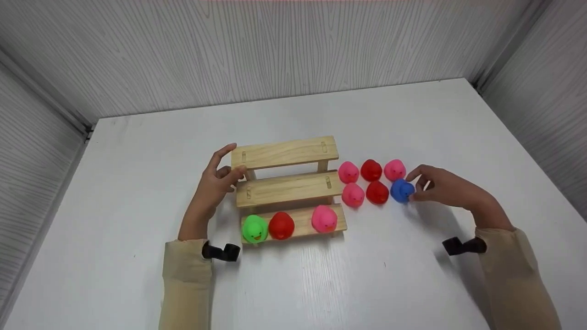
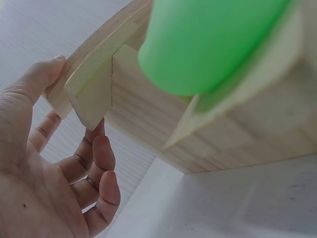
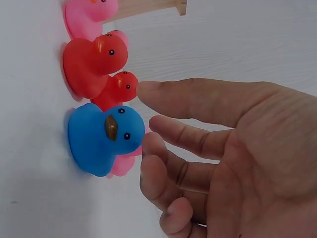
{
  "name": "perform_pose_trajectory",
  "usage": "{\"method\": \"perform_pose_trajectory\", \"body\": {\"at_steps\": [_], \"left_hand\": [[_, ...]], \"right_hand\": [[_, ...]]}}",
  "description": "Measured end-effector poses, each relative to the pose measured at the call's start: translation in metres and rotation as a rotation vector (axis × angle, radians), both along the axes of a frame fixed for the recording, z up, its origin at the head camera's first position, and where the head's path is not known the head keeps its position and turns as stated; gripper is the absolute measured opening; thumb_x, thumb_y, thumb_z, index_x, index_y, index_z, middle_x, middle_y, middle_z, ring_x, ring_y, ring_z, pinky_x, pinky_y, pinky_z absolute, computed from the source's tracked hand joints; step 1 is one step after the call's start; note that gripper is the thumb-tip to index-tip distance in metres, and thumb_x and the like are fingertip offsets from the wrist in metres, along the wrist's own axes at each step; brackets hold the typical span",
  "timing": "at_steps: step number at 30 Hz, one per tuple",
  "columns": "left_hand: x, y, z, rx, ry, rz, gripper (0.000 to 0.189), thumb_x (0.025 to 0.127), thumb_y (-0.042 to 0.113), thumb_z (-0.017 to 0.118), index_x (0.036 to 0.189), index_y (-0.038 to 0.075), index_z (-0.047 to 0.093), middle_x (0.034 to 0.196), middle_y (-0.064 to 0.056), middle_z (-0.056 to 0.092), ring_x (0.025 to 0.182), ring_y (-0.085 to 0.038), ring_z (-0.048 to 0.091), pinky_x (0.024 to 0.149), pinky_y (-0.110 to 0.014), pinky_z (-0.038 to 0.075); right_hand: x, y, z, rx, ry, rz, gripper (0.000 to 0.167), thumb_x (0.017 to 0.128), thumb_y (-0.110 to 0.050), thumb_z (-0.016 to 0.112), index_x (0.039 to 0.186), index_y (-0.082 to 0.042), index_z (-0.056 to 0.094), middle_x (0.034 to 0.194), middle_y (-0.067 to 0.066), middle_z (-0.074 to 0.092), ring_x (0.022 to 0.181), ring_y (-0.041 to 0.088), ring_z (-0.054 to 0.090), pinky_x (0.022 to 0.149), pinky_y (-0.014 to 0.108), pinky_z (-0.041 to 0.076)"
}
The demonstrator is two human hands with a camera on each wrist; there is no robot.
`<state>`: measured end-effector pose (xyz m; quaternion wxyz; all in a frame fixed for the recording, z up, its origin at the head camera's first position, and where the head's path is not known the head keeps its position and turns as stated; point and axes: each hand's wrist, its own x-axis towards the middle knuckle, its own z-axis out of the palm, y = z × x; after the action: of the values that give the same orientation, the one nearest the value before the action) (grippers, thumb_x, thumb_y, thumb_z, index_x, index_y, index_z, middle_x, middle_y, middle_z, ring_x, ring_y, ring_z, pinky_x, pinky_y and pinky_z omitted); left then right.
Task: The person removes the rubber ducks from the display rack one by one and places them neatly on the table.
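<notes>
Nine little toy ducks, some up on a wooden stand with three steps, some down beside it on a white table. With the left hand, grips the left end of the top board. Pinches it with the thumb at the front edge and the pointing finger at the back corner, other fingers curled just below.

Right by the blue duck, the right hand, with thumb and fingers loose, a little bent, and a gap between. Hard to tell about any touch on the duck. Down on the table, that blue duck, to the right of the stand, at the right end of the front row. On its face, black eyes and a brown beak.

Next to it in the same row, a front red duck, then a front pink duck near the stand. Behind those, a row of three: a back left pink duck, a back red duck and a back right pink duck.

On the bottom step, a green duck at the left end, a red duck just beside it, and, past a gap, a pink duck near the right end. On both arms, tan sleeves.
</notes>
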<state>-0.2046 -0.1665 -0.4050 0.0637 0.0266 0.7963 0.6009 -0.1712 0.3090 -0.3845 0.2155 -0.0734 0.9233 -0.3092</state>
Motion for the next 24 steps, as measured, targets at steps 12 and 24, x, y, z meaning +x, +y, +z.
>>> {"method": "perform_pose_trajectory", "body": {"at_steps": [12,24], "left_hand": [[-0.001,0.001,0.0,-0.003,0.002,0.005,0.066,0.091,0.035,0.064,0.149,0.03,0.033,0.088,-0.001,0.06,0.079,-0.014,0.055,0.074,-0.031,0.042],[0.0,0.001,0.0,-0.007,0.018,0.0,0.066,0.091,0.032,0.065,0.149,0.029,0.032,0.084,0.002,0.06,0.078,-0.013,0.054,0.073,-0.03,0.041]], "right_hand": [[0.004,-0.01,0.005,-0.032,0.016,0.014,0.045,0.088,-0.021,0.069,0.125,-0.005,0.048,0.105,0.011,0.057,0.093,0.022,0.055,0.075,0.033,0.052],[0.015,-0.029,0.013,-0.125,0.121,0.088,0.041,0.088,-0.019,0.069,0.12,-0.002,0.051,0.095,0.007,0.057,0.086,0.02,0.055,0.072,0.023,0.05]]}}
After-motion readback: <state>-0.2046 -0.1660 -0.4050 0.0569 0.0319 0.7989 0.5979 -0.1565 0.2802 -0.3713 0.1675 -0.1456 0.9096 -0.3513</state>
